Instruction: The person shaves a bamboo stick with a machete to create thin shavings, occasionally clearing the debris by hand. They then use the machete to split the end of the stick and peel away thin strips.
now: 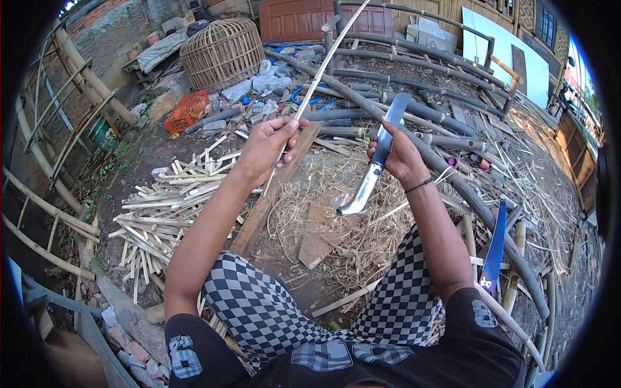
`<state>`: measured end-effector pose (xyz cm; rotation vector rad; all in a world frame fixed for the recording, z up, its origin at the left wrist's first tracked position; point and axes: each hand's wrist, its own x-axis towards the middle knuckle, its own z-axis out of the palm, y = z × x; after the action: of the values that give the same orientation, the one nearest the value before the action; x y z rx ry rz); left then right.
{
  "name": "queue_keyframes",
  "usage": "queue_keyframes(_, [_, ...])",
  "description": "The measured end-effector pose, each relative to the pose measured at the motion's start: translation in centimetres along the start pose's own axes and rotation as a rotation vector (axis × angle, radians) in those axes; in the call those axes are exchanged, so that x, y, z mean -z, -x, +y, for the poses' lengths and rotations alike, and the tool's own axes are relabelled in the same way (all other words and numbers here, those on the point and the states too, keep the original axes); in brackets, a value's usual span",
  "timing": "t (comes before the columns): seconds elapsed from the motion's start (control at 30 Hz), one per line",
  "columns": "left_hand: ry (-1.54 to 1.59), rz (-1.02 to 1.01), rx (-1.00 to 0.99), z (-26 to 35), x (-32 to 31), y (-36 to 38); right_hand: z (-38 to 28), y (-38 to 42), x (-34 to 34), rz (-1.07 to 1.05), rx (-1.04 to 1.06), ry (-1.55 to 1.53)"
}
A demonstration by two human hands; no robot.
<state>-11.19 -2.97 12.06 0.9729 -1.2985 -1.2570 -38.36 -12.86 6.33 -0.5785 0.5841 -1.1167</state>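
The left hand (268, 145) is closed around a thin bamboo strip (323, 64), fingers curled over it and thumb pressing from the side; the strip runs up and away from the hand toward the far end of the yard, and a short length sticks out below the fist. The right hand (398, 155) is wrapped tight around the dark handle of a knife (372, 171), whose curved blade points down toward the ground, its tip hanging over a heap of shavings (349, 220). The two hands are near each other but apart, and the blade does not touch the strip. Below them, between the knees in checked shorts (259, 304), a flat wooden board (317, 239) lies on the dirt among the shavings. To the left of the board sits a pile of split bamboo sticks (168, 207). Long dark bamboo poles (414, 110) lie across the ground beyond the hands, and a woven basket (223, 52) stands upside down at the far left of the yard beside an orange crate (186, 111). A blue saw (495, 249) rests by the right knee.
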Motion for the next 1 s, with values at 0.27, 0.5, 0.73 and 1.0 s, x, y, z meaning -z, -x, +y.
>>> queue_keyframes(0.27, [-0.001,0.006,-0.012,-0.1,0.2,0.0,0.0,0.2,-0.1,0.007,-0.004,0.009])
queue_keyframes(0.5, [-0.076,0.017,-0.034,-0.2,0.3,0.0,0.1,0.2,-0.1,0.009,0.008,0.031])
queue_keyframes(0.73, [-0.283,0.129,-0.101,2.1,2.9,0.7,-0.1,-0.9,1.1,-0.019,-0.043,0.041])
queue_keyframes(1.0, [-0.87,0.667,0.014,0.0,10.1,20.1,0.5,-2.1,0.2,-0.134,-0.073,0.087])
